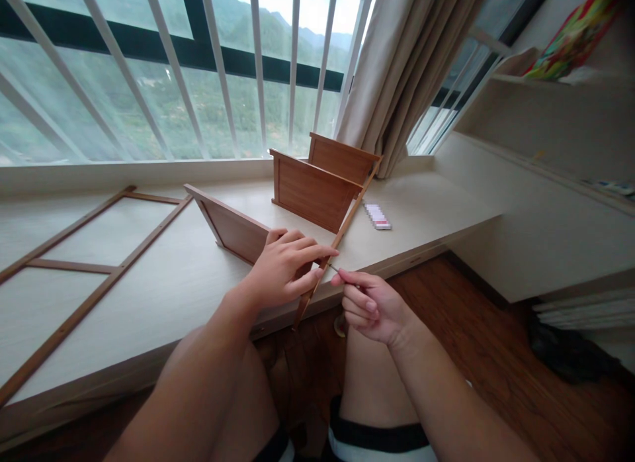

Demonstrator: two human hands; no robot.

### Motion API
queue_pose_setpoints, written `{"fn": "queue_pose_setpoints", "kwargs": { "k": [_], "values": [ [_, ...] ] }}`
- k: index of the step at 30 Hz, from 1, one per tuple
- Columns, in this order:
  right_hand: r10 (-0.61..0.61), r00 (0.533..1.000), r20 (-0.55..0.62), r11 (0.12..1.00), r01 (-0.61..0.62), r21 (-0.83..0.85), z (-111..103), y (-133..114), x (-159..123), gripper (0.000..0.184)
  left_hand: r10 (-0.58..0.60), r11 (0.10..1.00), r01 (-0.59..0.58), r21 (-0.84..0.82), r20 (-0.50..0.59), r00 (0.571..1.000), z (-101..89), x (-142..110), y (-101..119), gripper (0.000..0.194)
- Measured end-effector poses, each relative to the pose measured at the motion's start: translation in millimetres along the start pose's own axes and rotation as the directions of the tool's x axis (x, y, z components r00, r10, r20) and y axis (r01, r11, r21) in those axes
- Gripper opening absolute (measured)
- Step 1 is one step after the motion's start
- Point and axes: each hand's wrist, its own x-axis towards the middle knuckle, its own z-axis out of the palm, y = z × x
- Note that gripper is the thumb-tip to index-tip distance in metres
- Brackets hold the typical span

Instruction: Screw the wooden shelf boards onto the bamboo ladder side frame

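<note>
Three brown wooden panels, a near one, a middle one and a far one, stand on edge along a narrow wooden rail. My left hand grips the near panel's end where it meets the rail, its fingers reaching across the joint. Just right of it, my right hand is closed, pinching a thin metal rod between thumb and forefinger. The rod's tip points at the rail's outer face beside my left fingertips. Whether it is a screw or a key, I cannot tell.
On the left of the pale window-seat top lies a ladder-like wooden frame. A phone-sized, blurred-out object rests right of the rail. Barred windows and a curtain stand behind. Below the front edge is wooden floor.
</note>
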Motion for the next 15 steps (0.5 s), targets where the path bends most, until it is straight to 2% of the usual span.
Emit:
{"fn": "queue_pose_setpoints", "kwargs": {
  "k": [3,5,7,8,9,10,12,13,14,15],
  "values": [
    [-0.023,1.0,0.009,0.999,0.023,-0.023,1,1,-2,0.027,-0.001,1.0,0.001,0.0,-0.005,1.0,0.1,0,0,0.038],
    [-0.071,0.997,-0.037,0.993,0.067,-0.097,2,3,-2,0.029,0.0,1.0,0.0,0.003,-0.006,1.0,0.0,0,0,0.038],
    [-0.156,0.98,-0.125,0.961,0.121,-0.249,3,6,-3,0.033,0.0,1.0,0.0,0.005,-0.002,1.0,-0.4,0,0,0.038],
    [-0.236,0.955,-0.179,0.917,0.158,-0.366,4,7,-3,0.035,0.0,1.0,0.0,0.006,0.001,1.0,-0.5,0,0,0.038],
    [-0.35,0.911,-0.22,0.839,0.2,-0.506,4,8,-4,0.035,0.001,1.0,-0.001,0.006,0.004,1.0,-0.6,0,0,0.038],
    [-0.485,0.843,-0.233,0.72,0.234,-0.654,4,9,-4,0.033,0.002,1.0,-0.002,0.006,0.005,1.0,-0.5,0,0,0.038],
    [-0.722,0.677,-0.143,0.401,0.241,-0.884,4,10,-6,0.026,0.005,1.0,-0.005,0.004,0.004,1.0,-0.1,0,-1,0.038],
    [-0.785,0.616,-0.062,0.248,0.221,-0.943,3,11,-7,0.023,0.007,1.0,-0.007,0.003,0.001,1.0,0.2,0,-1,0.038],
    [-0.815,0.579,0.016,0.123,0.2,-0.972,3,12,-7,0.022,0.008,1.0,-0.008,0.001,-0.001,1.0,0.5,0,-2,0.038],
    [-0.822,0.564,0.08,0.028,0.181,-0.983,2,12,-7,0.022,0.007,1.0,-0.007,0.0,-0.001,1.0,0.8,0,-2,0.039]
  ]
}}
